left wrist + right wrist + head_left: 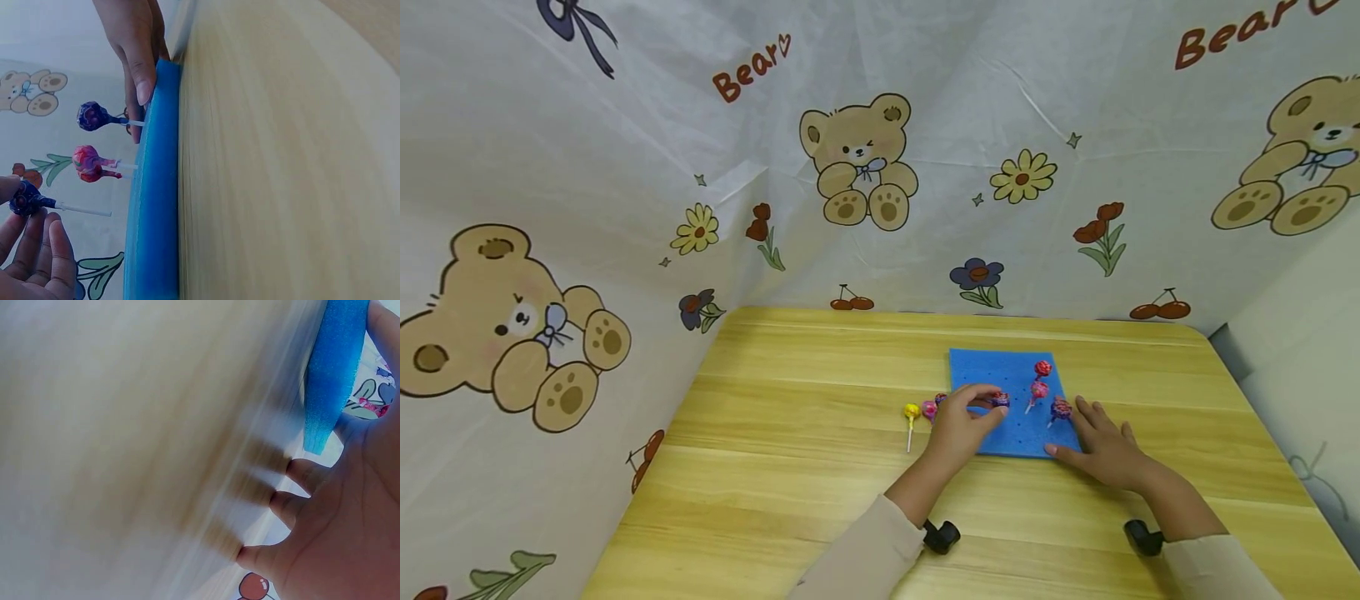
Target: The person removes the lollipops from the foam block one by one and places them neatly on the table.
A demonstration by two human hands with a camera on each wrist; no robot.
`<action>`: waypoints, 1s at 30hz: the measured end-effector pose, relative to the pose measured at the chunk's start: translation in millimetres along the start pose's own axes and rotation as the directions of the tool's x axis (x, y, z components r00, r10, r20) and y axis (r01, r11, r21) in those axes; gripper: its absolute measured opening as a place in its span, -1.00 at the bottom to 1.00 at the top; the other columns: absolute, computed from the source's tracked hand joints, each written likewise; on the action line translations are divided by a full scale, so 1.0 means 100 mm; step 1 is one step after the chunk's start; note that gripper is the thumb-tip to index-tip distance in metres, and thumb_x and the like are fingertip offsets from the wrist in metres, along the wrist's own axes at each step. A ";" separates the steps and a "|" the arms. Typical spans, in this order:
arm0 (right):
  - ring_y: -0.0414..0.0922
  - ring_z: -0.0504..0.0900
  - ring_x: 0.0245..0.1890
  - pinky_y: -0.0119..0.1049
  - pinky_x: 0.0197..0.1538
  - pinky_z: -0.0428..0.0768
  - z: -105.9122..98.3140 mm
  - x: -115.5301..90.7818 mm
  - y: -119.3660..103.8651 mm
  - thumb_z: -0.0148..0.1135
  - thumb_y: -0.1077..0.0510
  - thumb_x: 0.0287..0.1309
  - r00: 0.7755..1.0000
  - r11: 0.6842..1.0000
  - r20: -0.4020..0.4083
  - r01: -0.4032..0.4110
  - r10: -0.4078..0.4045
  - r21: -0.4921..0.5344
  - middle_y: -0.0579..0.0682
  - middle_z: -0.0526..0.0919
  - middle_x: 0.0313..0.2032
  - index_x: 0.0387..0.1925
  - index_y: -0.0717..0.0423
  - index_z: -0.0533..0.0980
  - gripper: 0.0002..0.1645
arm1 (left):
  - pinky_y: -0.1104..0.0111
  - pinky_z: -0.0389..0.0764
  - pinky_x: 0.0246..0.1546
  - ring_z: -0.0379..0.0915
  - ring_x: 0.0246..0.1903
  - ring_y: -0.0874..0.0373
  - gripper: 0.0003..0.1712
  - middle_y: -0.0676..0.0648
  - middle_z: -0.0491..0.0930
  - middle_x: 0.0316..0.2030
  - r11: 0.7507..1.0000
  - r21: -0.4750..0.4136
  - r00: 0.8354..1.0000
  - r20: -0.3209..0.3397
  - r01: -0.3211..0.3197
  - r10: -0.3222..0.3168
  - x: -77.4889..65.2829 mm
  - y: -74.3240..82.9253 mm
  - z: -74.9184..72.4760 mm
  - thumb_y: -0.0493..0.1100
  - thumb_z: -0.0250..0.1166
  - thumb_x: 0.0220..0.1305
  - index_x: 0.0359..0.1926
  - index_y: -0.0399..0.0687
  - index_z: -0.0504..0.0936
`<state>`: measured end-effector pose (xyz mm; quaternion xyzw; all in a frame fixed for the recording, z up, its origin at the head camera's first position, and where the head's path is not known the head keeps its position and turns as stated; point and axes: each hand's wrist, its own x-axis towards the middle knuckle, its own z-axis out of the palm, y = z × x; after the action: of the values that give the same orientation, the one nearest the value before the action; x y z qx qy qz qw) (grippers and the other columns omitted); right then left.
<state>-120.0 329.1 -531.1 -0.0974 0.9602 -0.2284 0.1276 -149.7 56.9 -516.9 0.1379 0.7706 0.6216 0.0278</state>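
My left hand [958, 423] pinches a dark purple lollipop [26, 199] by its wrapped head over the blue foam board [1000, 437]. In the left wrist view its white stick is apart from the foam, pointing at it. Three lollipops stand in the board's right part: a red one [1042, 368], a pink one [1038, 390] and a dark purple one [1059, 408]. My right hand [1108, 450] rests at the board's right edge, fingers spread, the thumb by the front corner. In the right wrist view several of its fingertips touch the table.
Left of the board, a yellow lollipop [912, 410] lies on the wooden table [790, 400]. A pink lollipop [929, 410] and a dark one [941, 398] lie beside it, partly behind my left hand. A bear-print cloth [925, 108] hangs behind the table.
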 end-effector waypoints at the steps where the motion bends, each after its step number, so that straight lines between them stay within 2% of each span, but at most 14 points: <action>1: 0.52 -0.24 0.51 0.68 0.25 -0.27 0.00 0.00 0.00 0.17 -0.35 0.31 1.000 1.000 0.000 0.001 -0.001 0.000 0.47 -0.11 0.53 0.51 0.43 0.03 0.17 | 0.51 0.60 -0.12 0.57 -0.11 0.41 -0.68 0.19 0.68 -0.08 1.000 -0.007 1.000 -0.003 0.002 -0.002 0.00 0.00 -0.02 -0.02 0.40 0.31 0.07 0.14 0.70; 5: 0.52 -0.23 0.51 0.68 0.25 -0.27 -0.01 -0.01 -0.01 0.17 -0.34 0.31 1.000 1.000 0.000 0.006 -0.006 0.004 0.47 -0.10 0.54 0.51 0.44 0.03 0.16 | 0.51 0.62 -0.15 0.59 -0.12 0.40 -0.68 0.14 0.68 -0.09 1.000 -0.027 1.000 -0.014 0.005 -0.005 -0.04 -0.01 -0.09 -0.06 0.41 0.30 0.07 0.07 0.70; 10: 0.52 -0.24 0.51 0.68 0.25 -0.27 -0.02 -0.02 -0.02 0.17 -0.33 0.32 1.000 1.000 0.002 0.012 -0.012 0.009 0.47 -0.11 0.54 0.51 0.44 0.02 0.15 | 0.51 0.63 -0.15 0.59 -0.11 0.40 -0.68 0.18 0.64 -0.09 0.999 -0.025 0.999 -0.033 0.032 -0.033 -0.10 -0.03 -0.19 -0.06 0.43 0.28 0.06 0.18 0.70; 18: 0.51 -0.25 0.51 0.68 0.25 -0.29 -0.03 -0.02 -0.03 0.17 -0.33 0.33 1.000 1.000 0.008 0.007 -0.007 0.019 0.47 -0.12 0.54 0.52 0.44 0.01 0.15 | 0.49 0.65 -0.14 0.62 -0.11 0.32 -0.63 0.08 0.64 -0.06 0.995 -0.083 0.996 -0.075 0.049 -0.055 -0.15 -0.07 -0.34 -0.11 0.44 0.27 0.10 0.08 0.69; 26: 0.52 -0.24 0.51 0.68 0.25 -0.28 -0.03 -0.03 -0.05 0.17 -0.32 0.33 1.000 1.000 0.007 0.009 -0.009 0.013 0.47 -0.12 0.54 0.51 0.45 0.01 0.15 | 0.47 0.63 -0.07 0.60 -0.13 0.26 -0.63 -0.03 0.64 -0.06 0.996 -0.081 0.993 -0.110 0.022 -0.031 -0.19 -0.12 -0.51 -0.12 0.42 0.29 0.11 0.09 0.70; 30: 0.52 -0.23 0.51 0.69 0.24 -0.27 -0.04 -0.03 -0.05 0.16 -0.32 0.33 1.000 1.000 0.004 0.014 -0.014 0.008 0.47 -0.11 0.53 0.51 0.45 0.01 0.15 | 0.47 0.64 -0.10 0.58 -0.15 0.25 -0.65 -0.04 0.63 -0.05 0.996 -0.081 0.992 -0.118 0.039 -0.048 -0.20 -0.16 -0.59 -0.12 0.42 0.29 0.10 0.04 0.71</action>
<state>-117.7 326.8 -525.0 -0.1039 0.9584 -0.2328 0.1281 -145.8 -7.0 -521.7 0.0823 0.7487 0.6578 0.0004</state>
